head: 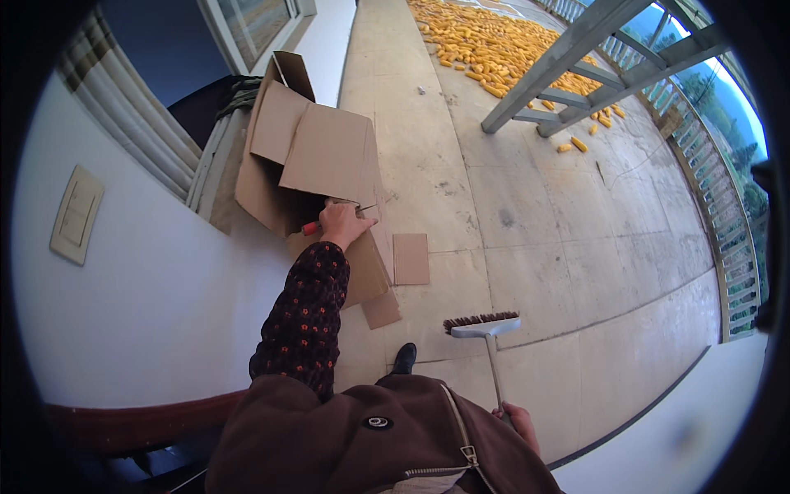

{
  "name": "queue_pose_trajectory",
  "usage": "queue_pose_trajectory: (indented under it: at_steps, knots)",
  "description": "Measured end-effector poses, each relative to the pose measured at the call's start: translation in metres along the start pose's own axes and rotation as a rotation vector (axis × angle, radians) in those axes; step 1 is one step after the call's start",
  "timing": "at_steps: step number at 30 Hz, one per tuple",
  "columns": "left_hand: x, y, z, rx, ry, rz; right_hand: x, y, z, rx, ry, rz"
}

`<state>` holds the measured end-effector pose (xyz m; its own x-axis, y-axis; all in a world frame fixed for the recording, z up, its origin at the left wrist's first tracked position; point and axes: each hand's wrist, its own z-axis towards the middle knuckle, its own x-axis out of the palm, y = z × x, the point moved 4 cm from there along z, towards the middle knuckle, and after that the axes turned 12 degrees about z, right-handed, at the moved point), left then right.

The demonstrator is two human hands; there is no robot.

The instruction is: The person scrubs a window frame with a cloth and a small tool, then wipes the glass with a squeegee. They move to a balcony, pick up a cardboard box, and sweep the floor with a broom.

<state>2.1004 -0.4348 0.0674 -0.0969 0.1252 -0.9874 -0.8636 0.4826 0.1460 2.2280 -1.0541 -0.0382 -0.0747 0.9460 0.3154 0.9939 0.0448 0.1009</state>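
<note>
My left hand [345, 223] reaches to the open cardboard box [330, 148], which stands by the wall under the window. A red-handled tool [311, 228] with a thin metal shaft lies in its grip, the shaft pointing past the fingers; its exact kind is unclear. My right hand [519, 421] holds the pole of a broom [486, 327] low beside my body. The broom's grey head with dark bristles rests on the tiled floor. Near the box lie a flat cardboard piece [410, 259] and a smaller cardboard piece or flap [381, 309].
Yellow corn cobs [494, 43] cover the far floor, several lying loose by a grey ladder [555, 80]. A balustrade [728, 247] runs along the right. At left are a window sill [228, 179], a curtain [129, 111] and a wall switch [77, 214].
</note>
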Motion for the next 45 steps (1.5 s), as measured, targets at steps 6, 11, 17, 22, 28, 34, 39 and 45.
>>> queue_pose_trajectory:
  at_steps: [6, 11, 17, 22, 28, 34, 39, 45]
  knots:
    - [0.007, 0.011, 0.022, 0.113, -0.187, 0.020, -0.029, -0.034, 0.011, -0.062, -0.013, 0.229]
    - [-0.062, 0.002, 0.042, 0.274, -0.496, -0.023, -0.070, -0.037, 0.006, -0.058, -0.005, 0.462]
    - [-0.103, -0.050, 0.015, 0.380, -0.428, -0.026, -0.110, 0.004, -0.006, -0.069, 0.002, 0.431]
    - [-0.082, -0.112, -0.020, 0.346, -0.330, 0.024, -0.127, 0.048, -0.047, -0.125, -0.006, 0.384]
    - [-0.062, -0.181, -0.004, 0.107, -0.286, 0.111, -0.124, 0.107, -0.076, -0.188, 0.002, -0.053]
    - [-0.064, -0.247, 0.016, 0.147, -0.399, 0.047, -0.079, 0.106, -0.071, -0.098, 0.132, -0.273]
    - [-0.098, -0.296, 0.025, 0.302, -0.532, -0.080, -0.042, 0.087, -0.036, -0.062, 0.083, -0.478]
    - [-0.137, -0.317, -0.002, 0.509, -0.591, -0.302, 0.032, 0.084, 0.001, 0.003, 0.376, -0.488]
